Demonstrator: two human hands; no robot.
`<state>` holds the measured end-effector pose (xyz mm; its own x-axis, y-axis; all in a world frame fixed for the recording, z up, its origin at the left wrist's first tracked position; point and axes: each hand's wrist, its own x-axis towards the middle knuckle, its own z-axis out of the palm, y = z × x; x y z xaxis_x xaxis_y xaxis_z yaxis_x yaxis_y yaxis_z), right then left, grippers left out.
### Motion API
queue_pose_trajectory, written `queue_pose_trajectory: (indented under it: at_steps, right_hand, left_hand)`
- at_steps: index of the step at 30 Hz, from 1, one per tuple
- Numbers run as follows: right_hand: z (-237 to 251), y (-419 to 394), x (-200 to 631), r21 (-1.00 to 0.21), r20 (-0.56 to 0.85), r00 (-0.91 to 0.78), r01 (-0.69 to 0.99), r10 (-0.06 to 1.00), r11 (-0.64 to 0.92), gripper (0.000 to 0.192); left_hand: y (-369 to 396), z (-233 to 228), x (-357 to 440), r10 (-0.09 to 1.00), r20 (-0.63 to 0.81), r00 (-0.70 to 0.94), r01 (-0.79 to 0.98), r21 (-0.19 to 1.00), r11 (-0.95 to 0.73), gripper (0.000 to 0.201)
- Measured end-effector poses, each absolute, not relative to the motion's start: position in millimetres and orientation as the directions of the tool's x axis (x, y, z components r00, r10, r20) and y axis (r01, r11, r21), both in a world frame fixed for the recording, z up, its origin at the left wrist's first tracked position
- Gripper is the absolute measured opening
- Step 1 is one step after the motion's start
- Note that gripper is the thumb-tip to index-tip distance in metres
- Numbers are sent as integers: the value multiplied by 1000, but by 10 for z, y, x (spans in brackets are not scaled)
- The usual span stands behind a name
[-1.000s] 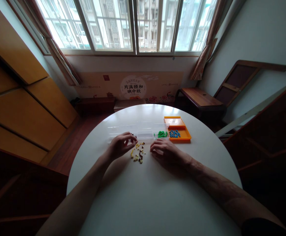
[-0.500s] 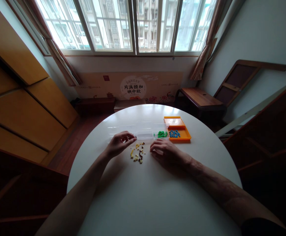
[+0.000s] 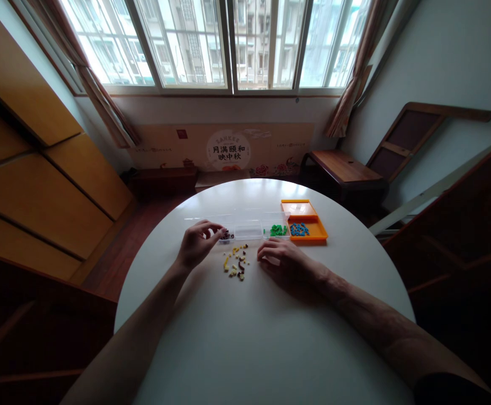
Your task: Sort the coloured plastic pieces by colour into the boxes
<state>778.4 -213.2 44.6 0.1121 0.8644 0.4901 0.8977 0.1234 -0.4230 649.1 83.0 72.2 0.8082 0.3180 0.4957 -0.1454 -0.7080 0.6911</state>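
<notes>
Near-pinched left hand [image 3: 198, 243] and loosely curled right hand [image 3: 282, 257] (any hold unclear) flank small pieces [image 3: 241, 266], likely light, stiff, best gripped edgewise.

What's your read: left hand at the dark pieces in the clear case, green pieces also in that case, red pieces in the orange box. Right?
One slip: the orange box holds blue pieces, not red, as the head view shows. The rest stands: left hand at the dark pieces in the clear case, green pieces also in that case.
</notes>
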Motion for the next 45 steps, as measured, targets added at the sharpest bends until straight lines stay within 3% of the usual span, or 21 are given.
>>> queue_pose_trajectory:
  at_steps: [5, 9, 16, 20, 33, 39, 45]
  right_hand:
    - [437, -2141, 7788, -420, 502, 111, 898, 858, 130, 9]
    - [467, -2146, 7779, -426, 497, 113, 896, 860, 128, 8]
    - [498, -2143, 7762, -428, 493, 124, 897, 861, 116, 7]
    - [462, -2133, 7779, -422, 493, 117, 899, 862, 119, 9]
    - [442, -2133, 7790, -420, 490, 121, 901, 863, 113, 7]
    - [462, -2129, 7780, -416, 489, 119, 903, 864, 111, 7]
    - [480, -2123, 7761, -420, 488, 126, 901, 863, 106, 8]
  left_hand:
    - [924, 652, 6507, 376, 532, 759, -50, 623, -780, 23]
    - [836, 708, 6491, 312, 521, 795, -117, 636, -763, 22]
    - [641, 786, 6408, -161, 376, 913, -390, 681, -620, 16]
    - [633, 756, 6381, -291, 269, 918, -395, 686, -611, 11]
    - [565, 804, 6334, -267, 153, 951, -298, 675, -675, 12]
    - [553, 834, 6324, -301, 143, 943, -313, 691, -651, 10]
    - [553, 831, 6326, -260, 164, 951, -301, 675, -674, 8]
